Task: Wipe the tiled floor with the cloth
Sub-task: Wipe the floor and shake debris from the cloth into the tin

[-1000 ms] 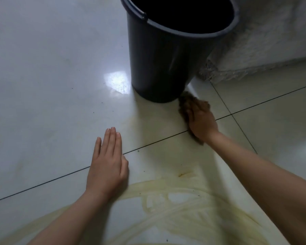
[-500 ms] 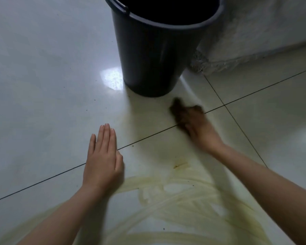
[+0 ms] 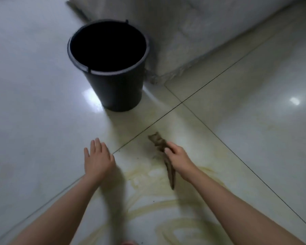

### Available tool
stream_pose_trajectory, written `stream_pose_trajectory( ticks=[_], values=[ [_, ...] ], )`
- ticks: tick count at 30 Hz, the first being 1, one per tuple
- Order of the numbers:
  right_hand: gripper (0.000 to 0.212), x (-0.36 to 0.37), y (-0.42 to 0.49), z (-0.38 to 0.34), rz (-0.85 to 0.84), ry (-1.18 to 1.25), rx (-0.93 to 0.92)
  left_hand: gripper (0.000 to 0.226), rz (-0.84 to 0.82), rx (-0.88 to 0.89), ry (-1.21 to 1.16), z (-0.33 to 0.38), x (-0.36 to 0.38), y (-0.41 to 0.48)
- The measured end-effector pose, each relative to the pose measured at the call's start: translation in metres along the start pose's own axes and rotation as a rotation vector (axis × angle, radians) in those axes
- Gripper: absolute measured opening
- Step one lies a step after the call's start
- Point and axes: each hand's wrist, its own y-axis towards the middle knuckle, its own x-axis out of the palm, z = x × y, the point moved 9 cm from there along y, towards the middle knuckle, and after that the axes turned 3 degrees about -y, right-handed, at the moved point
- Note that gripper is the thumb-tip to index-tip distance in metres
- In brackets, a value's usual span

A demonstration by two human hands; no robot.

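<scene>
Cloth (image 3: 158, 141): brown, bunched into a narrow rope, lying on the tiled floor (image 3: 34, 121) just short of the grout crossing (image 3: 182, 102), with its tail trailing back along the wrist. The right hand (image 3: 177, 157) grips it mid-length, fingers curled round the fabric. The left hand (image 3: 97, 159) holds nothing, its fingers straight and slightly spread low over the tile. Whether the palm bears on the floor cannot be told through the blur. Yellowish streaks (image 3: 148, 200) curve across the near tile and remain to be lifted. Recommendation: open the cloth flat so that more of it meets the tile, press evenly, and work overlapping strokes across the streaks toward the clean side. Rinsing looks advisable, though the dark interior of the bucket (image 3: 113, 89) does not show any contents. Count: one cloth, one bucket, two hands, two grout lines crossing, four tiles meeting there.
</scene>
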Motion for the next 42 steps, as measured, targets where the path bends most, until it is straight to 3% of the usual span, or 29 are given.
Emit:
stream_pose_trajectory(
  ticks=[3, 6, 8, 10, 13, 15, 18, 20, 24, 26, 28, 31, 35, 36, 37, 39, 42],
  values=[
    [0.030, -0.043, -0.040, -0.007, 0.039, 0.677, 0.153, 0.054, 0.015, 0.155, -0.024, 0.054, -0.029, -0.014],
    [0.049, -0.081, -0.079, -0.014, 0.060, 0.997, 0.185, 0.047, 0.044, 0.389, -0.286, 0.137, -0.049, -0.043],
    [0.059, -0.109, -0.095, -0.014, 0.101, 1.057, 0.147, 0.036, -0.106, 0.483, -0.607, 0.195, -0.054, -0.062],
    [0.054, -0.136, -0.104, -0.004, 0.179, 1.017, 0.151, 0.023, -0.334, 0.537, -0.926, 0.248, -0.052, -0.081],
    [0.039, -0.170, -0.110, 0.025, 0.292, 0.930, 0.180, 0.034, -0.595, 0.621, -1.096, 0.308, -0.041, -0.102],
    [0.036, -0.188, -0.116, 0.048, 0.386, 0.882, 0.198, 0.049, -0.727, 0.658, -1.083, 0.334, -0.023, -0.111],
    [0.040, -0.199, -0.122, 0.081, 0.419, 0.912, 0.212, 0.057, -0.747, 0.680, -0.985, 0.363, 0.004, -0.114],
    [0.040, -0.208, -0.133, 0.102, 0.492, 0.776, 0.239, 0.048, -0.803, 0.619, -0.971, 0.378, 0.025, -0.116],
    [0.043, -0.245, -0.172, 0.143, 0.733, 0.064, 0.360, 0.022, -0.873, 0.497, -0.943, 0.395, 0.059, -0.124],
    [0.042, -0.259, -0.193, 0.168, 0.814, 0.052, 0.361, 0.022, -0.886, 0.445, -0.960, 0.401, 0.069, -0.129],
    [0.025, -0.269, -0.213, 0.185, 0.875, 0.147, 0.315, 0.018, -0.905, 0.443, -0.943, 0.407, 0.077, -0.140],
    [0.015, -0.281, -0.240, 0.183, 0.940, 0.003, 0.227, 0.009, -0.936, 0.547, -0.823, 0.414, 0.088, -0.166],
    [0.028, -0.284, -0.258, 0.157, 0.867, -0.658, 0.198, 0.006, -0.880, 0.790, -0.592, 0.421, 0.091, -0.195],
    [0.028, -0.285, -0.264, 0.151, 0.885, -0.704, 0.179, 0.008, -0.827, 0.840, -0.512, 0.422, 0.091, -0.198],
    [0.026, -0.285, -0.271, 0.145, 0.904, -0.639, 0.126, 0.011, -0.766, 0.884, -0.431, 0.422, 0.090, -0.200],
    [0.019, -0.284, -0.282, 0.137, 0.913, -0.284, -0.008, 0.020, -0.634, 0.957, -0.273, 0.424, 0.086, -0.203],
    [0.019, -0.272, -0.286, 0.129, 0.742, 0.066, -0.106, 0.053, -0.516, 1.088, -0.199, 0.431, 0.069, -0.220]
  ],
)
